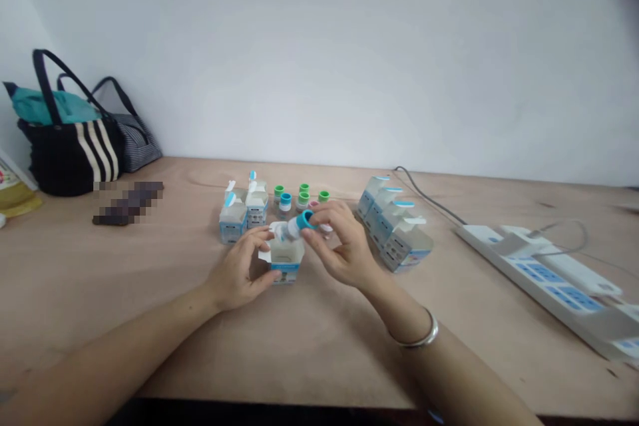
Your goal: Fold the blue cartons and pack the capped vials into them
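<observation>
Head view: right hand (344, 243) pinches a bottle (293, 229) by its blue cap (305, 219), fingers nearly closed, bottle tilted above a box (285, 270). Left hand (242, 271) half-curled, gripping that box's left side. More bottles (285, 204) stand behind, open cartons (233, 229) flanking them on the table (299, 353).

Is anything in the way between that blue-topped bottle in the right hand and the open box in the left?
Nothing visible blocks it. The bottle, tilted in the right hand, appears just above the box. The left hand grips the box's side, its upper fingertips near the bottle's lower end.
</observation>
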The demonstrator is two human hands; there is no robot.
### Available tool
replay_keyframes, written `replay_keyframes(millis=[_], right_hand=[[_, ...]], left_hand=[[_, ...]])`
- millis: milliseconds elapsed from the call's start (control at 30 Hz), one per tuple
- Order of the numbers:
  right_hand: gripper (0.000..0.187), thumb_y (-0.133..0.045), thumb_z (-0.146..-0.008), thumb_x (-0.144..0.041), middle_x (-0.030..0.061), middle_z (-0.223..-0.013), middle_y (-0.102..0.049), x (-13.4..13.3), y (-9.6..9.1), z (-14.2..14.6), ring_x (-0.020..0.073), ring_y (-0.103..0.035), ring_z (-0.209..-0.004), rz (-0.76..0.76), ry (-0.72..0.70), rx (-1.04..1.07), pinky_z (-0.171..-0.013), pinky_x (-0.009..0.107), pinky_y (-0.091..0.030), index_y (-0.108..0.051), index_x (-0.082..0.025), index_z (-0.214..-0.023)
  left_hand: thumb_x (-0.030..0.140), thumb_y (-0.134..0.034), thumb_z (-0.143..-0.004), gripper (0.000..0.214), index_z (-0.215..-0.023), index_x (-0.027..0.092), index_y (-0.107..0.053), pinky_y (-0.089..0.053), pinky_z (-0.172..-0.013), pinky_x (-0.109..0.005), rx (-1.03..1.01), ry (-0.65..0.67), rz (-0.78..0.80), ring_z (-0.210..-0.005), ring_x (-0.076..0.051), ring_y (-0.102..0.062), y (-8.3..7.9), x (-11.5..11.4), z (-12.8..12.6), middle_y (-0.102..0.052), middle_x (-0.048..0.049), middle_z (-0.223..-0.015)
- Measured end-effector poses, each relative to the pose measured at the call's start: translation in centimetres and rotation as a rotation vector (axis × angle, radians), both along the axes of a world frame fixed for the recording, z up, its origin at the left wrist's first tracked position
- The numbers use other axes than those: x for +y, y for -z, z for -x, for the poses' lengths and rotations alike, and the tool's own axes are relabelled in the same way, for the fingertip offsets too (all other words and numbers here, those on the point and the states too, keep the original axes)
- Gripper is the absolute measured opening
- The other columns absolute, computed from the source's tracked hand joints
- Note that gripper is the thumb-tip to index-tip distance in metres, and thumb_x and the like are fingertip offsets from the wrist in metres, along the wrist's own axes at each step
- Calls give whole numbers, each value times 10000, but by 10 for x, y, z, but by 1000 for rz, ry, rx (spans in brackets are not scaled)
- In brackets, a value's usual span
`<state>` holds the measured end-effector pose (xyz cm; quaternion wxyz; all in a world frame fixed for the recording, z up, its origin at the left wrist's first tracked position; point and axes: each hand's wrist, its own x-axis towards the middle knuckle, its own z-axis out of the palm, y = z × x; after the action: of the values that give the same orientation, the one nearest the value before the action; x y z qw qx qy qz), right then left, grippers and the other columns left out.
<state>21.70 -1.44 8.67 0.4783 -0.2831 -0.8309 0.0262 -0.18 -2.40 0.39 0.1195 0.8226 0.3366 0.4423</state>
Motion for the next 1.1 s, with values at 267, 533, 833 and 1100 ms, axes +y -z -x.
replay_keyframes(millis=[267, 533, 833, 1100], right_hand=[[142, -573, -838, -326, 63, -912, -643, -5, 21, 7, 206, -545, -913, 116, -18, -187, -873, 371, -385, -558, -201, -904], [211, -464, -891, -329, 104, -979, -654, 5, 21, -4, 222, -593, -925, 118, 193, -171, -816, 356, -447, -617, -194, -943], [273, -453, -865, -251, 250, -907, -653, 36, 25, -51, 347, -654, -848, 632, 973, -598, -678, 409, -478, -639, -91, -984], [235, -450, -826, -232, 161, -947, -658, 30, 10, -53, 316, -629, -872, 560, 976, -534, -655, 374, -460, -666, -156, -879]], left_hand=[[290, -665, -756, 588, -1242, 228, -340, -408, -1017, -485, -10, -23, -21, -1269, -281, -437, 2, -1, -1, -507, -122, -1277], [293, -626, -800, 426, -1192, 235, -470, -383, -1045, -481, 97, 19, -88, -1238, -262, -460, -4, 1, 1, -523, -98, -1275], [300, -619, -805, 330, -1113, 227, -528, -393, -1038, -453, 136, -4, -103, -1229, -251, -460, -4, 1, 2, -521, -92, -1270], [291, -619, -802, 306, -1085, 218, -531, -405, -1026, -450, 146, -5, -96, -1227, -253, -465, -5, 0, 2, -524, -101, -1264]])
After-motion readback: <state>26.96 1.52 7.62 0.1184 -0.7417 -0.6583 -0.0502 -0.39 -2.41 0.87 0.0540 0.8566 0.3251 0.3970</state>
